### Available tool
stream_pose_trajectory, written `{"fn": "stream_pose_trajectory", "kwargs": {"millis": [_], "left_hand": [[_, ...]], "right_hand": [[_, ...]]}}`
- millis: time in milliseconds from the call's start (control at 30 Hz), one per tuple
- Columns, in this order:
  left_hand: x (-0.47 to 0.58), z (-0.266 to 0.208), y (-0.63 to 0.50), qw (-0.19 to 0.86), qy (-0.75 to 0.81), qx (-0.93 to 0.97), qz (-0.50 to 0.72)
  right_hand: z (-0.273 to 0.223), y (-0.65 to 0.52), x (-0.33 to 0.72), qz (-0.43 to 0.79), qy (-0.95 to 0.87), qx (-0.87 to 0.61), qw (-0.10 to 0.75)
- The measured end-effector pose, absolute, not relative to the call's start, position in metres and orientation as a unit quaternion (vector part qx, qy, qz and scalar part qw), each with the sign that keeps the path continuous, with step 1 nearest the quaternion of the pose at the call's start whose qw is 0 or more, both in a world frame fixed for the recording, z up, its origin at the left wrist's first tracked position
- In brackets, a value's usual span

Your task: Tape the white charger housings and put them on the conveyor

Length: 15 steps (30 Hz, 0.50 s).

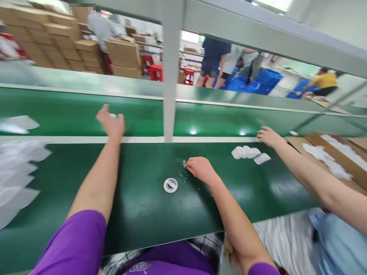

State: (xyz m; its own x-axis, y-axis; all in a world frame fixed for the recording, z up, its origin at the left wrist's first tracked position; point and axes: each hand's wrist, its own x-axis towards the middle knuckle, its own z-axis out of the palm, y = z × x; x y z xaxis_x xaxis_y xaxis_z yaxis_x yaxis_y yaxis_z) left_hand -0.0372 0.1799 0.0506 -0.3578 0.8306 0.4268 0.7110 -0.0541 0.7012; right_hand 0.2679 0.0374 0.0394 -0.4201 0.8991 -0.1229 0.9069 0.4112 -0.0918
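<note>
My left hand [111, 123] reaches over the green belt behind the white rail, its fingers curled around a small white piece [113, 116] that is mostly hidden. Down on the dark green table, my right hand [200, 169] has its fingertips bunched together beside a small cluster of tiny white bits [184, 164]. Whatever those fingertips pinch is hidden. More bits lie scattered just below them. To the left of the bits, a round white part [171, 185] with a grey inside and a white bar across it lies flat.
Stacked white sheets or pouches [17, 179] cover the table's left side. At right, a co-worker's hand [269, 136] reaches beyond a row of white pieces [246, 152]. A cardboard box [341, 147] holds more white pieces. A white upright post [169, 72] stands ahead.
</note>
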Motion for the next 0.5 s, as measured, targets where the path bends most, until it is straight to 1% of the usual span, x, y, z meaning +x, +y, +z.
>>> {"fn": "stream_pose_trajectory", "kwargs": {"millis": [67,133,200,300,367,500], "left_hand": [[-0.036,0.058,0.174,0.042,0.696,0.566,0.44],[-0.046,0.063,0.171,0.033,0.688,0.61,0.392],[-0.067,0.067,0.163,0.021,0.703,0.614,0.36],[-0.108,0.073,0.135,0.023,0.739,0.604,0.297],[-0.136,0.076,0.11,0.025,0.765,0.595,0.244],[-0.177,0.082,0.067,-0.01,0.817,0.558,0.146]], "right_hand": [[0.042,0.032,0.259,-0.034,0.848,0.526,0.052],[0.042,0.03,0.254,0.004,0.859,0.507,0.069],[0.041,0.031,0.252,0.036,0.869,0.488,0.081],[0.039,0.033,0.25,0.075,0.863,0.483,0.124],[0.038,0.034,0.25,0.08,0.858,0.486,0.147],[0.041,0.04,0.248,0.049,0.861,0.485,0.142]]}}
